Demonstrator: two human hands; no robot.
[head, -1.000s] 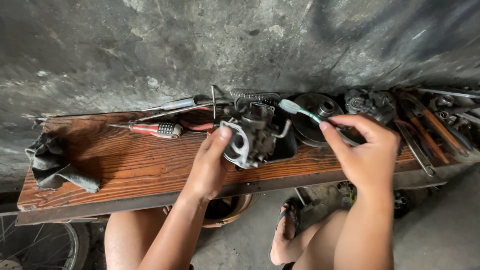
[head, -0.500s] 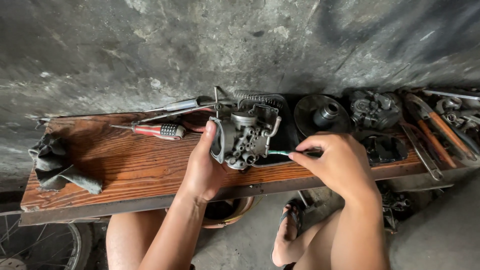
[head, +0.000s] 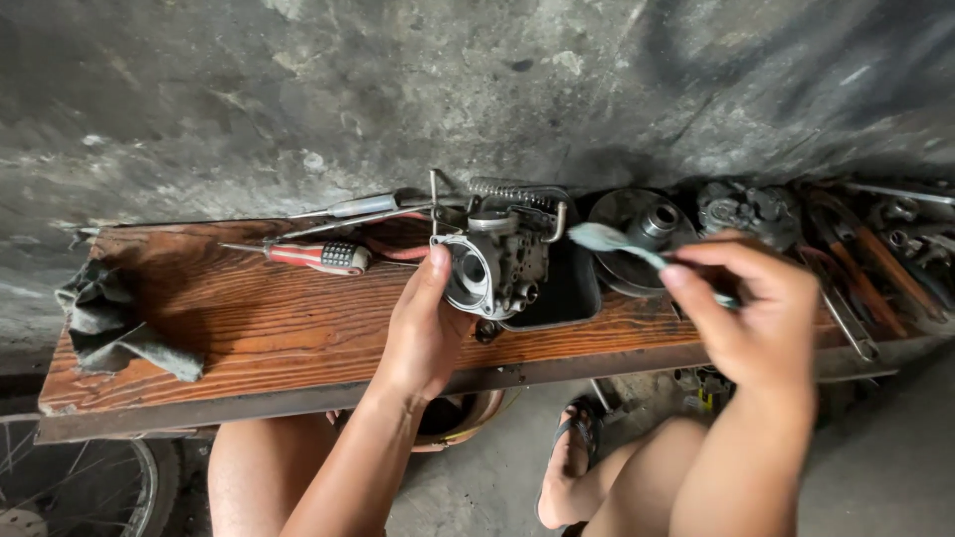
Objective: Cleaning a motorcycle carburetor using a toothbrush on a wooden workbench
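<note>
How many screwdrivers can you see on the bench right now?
2. A red-handled screwdriver lies on the wooden board left of the carburetor; a grey-handled one lies behind it by the wall. More may hide in the tool pile at right.

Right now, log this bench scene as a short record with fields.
Surface: wooden plank against a grey wall
Left hand: holds a metal carburetor upright over a black tray
Right hand: holds a toothbrush, bristles just right of the carburetor, not touching
Left of the carburetor: red-handled screwdriver
Plank's left end: grey rag
Right end: round metal parts, blurred tools
</note>
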